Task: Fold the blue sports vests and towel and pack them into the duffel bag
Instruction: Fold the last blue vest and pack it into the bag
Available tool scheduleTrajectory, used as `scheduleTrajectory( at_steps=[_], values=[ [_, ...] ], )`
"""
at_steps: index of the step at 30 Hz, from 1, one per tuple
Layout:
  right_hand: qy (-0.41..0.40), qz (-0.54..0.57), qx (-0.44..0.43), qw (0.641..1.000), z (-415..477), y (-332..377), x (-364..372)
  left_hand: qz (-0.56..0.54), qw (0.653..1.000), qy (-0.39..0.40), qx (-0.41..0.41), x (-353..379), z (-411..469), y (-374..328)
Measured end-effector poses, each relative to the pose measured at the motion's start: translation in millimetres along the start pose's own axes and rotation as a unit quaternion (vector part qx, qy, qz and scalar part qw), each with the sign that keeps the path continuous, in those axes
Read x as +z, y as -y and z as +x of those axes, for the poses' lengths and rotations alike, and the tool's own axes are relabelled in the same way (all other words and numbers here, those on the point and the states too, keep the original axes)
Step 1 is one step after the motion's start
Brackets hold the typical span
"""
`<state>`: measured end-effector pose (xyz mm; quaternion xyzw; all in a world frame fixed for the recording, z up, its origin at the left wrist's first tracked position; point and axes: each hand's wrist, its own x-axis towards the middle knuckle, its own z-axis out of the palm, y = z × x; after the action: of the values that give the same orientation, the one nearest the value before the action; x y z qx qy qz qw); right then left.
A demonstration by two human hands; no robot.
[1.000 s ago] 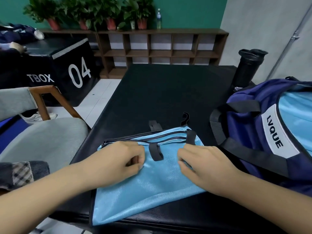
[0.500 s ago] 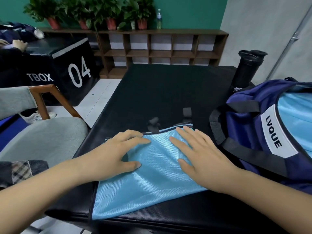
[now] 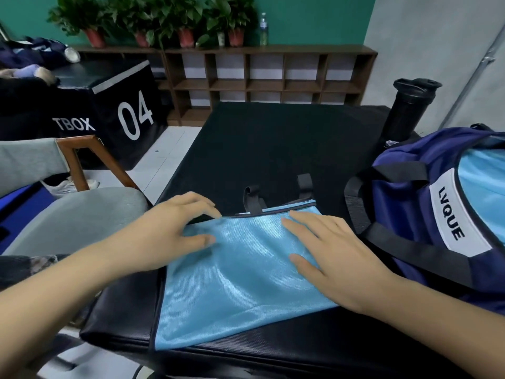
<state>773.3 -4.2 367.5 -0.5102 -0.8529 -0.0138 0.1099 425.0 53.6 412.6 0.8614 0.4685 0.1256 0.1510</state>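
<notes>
Vest point(image 3: 240, 280) on mat point(image 3: 273, 149); duffel bag point(image 3: 410, 203) right; bottle point(image 3: 410, 110) behind.

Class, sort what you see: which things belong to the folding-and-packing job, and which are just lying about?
Job: blue vest, lying under the left hand and right hand; navy duffel bag beside it.
Lying about: black bottle, black box marked 04, potted plants, wooden shelf, grey chair.
</notes>
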Motion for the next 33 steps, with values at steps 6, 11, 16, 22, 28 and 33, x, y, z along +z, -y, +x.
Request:
scheduleTrajectory(
  at_steps=[6,11,16,22,28,33],
  values=[
    [0.020,0.074,-0.051,0.996,-8.7,48.1,-16.1,0.009,0.991,-0.010,-0.136,-14.3,-1.1,22.2],
    [0.031,0.047,-0.128,0.990,-12.1,96.6,-18.7,0.054,0.974,0.048,-0.214,-10.1,2.5,30.7],
    [-0.007,-0.004,-0.185,0.983,-1.5,131.8,-6.4,0.057,0.966,0.071,-0.243,-9.4,5.5,32.1],
    [0.019,-0.058,-0.183,0.981,19.4,171.5,19.3,0.031,0.970,0.064,-0.232,-7.8,5.2,21.5],
    [0.017,-0.043,-0.132,0.990,21.0,188.4,27.2,-0.018,0.962,0.047,-0.268,-20.6,-0.5,22.4],
    [0.047,-0.033,-0.130,0.990,23.4,196.5,29.8,-0.077,0.954,0.065,-0.284,-23.1,-5.2,25.2]
  ],
)
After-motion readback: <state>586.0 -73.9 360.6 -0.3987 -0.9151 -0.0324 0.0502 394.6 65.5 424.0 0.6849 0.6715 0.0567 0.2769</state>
